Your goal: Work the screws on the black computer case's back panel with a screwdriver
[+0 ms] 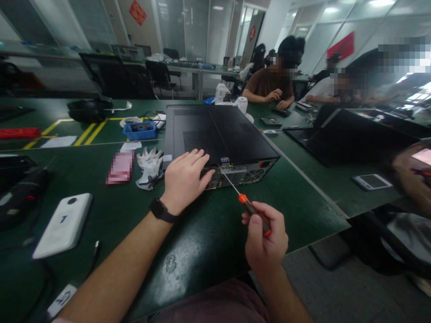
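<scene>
A black desktop computer case (229,130) lies on its side on the green table (188,251), rear panel facing me. My left hand (185,179), a dark watch on its wrist, rests open on the case's near top edge, fingers spread flat over the side panel. My right hand (266,240) is closed around the orange and black handle of a screwdriver (249,206). Its thin shaft runs up and left, and the tip touches the top edge of the rear panel (240,174), just right of my left fingers.
White work gloves (150,168), a blue parts bin (139,130) and a white device marked 1 (63,224) lie left of the case. A phone (372,181) and another dark case (350,139) sit to the right. Other people sit across the table. The table edge drops off at front right.
</scene>
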The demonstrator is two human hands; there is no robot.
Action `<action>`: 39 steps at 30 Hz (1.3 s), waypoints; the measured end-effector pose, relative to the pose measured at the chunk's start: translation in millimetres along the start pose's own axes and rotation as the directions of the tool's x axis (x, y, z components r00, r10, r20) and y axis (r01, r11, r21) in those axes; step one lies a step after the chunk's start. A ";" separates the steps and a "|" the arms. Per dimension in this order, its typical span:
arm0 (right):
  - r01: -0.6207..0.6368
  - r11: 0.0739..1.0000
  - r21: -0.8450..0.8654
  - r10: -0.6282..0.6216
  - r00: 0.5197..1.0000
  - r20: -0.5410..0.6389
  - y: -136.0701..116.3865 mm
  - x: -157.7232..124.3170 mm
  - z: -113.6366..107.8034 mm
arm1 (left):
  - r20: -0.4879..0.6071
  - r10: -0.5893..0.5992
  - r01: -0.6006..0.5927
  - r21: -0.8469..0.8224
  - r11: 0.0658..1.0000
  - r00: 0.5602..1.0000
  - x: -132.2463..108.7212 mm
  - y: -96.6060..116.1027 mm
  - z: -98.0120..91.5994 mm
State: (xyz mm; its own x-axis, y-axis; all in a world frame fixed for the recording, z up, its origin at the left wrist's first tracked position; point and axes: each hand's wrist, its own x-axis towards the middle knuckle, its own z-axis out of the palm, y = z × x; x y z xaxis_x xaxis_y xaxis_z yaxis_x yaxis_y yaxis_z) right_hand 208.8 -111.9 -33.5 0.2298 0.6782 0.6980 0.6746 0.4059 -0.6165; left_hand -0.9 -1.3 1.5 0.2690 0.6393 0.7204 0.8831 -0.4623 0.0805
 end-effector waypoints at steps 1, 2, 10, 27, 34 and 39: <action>0.018 1.000 -0.008 -0.018 1.000 0.000 -0.5 0.9 -0.4 | 0.001 0.002 -0.002 0.000 1.000 1.000 -0.1 -0.2 0.1; 0.041 0.999 -0.017 -0.041 0.999 -0.003 -1.1 1.9 -0.7 | 0.002 0.003 -0.003 -0.001 1.000 1.000 -0.3 -0.3 0.3; 0.042 0.999 -0.032 -0.043 0.998 -0.038 0.0 1.0 1.1 | 0.002 -0.002 0.002 -0.010 1.000 1.000 -0.4 -0.2 0.1; 0.022 0.999 -0.039 -0.022 1.000 -0.021 -0.6 -0.6 1.2 | 0.038 -0.013 0.014 -0.024 1.000 0.999 -0.3 -0.6 -1.0; -0.032 0.999 0.036 0.031 0.999 0.012 1.5 -3.9 3.0 | 0.035 -0.018 0.019 -0.028 0.999 0.999 -0.5 -0.3 -0.8; 0.043 0.999 -0.014 -0.043 0.999 0.002 -1.2 -0.4 1.5 | 0.030 -0.015 0.016 -0.027 1.000 0.999 -0.3 -0.5 -0.4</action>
State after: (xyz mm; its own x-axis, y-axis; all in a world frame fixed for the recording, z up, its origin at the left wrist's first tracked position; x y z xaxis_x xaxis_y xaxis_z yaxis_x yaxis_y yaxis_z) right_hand 206.9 -111.7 -33.5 0.1991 0.6614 0.7231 0.6933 0.4264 -0.5810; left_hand -1.5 -1.5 1.5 0.2671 0.6644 0.6980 0.8765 -0.4685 0.1106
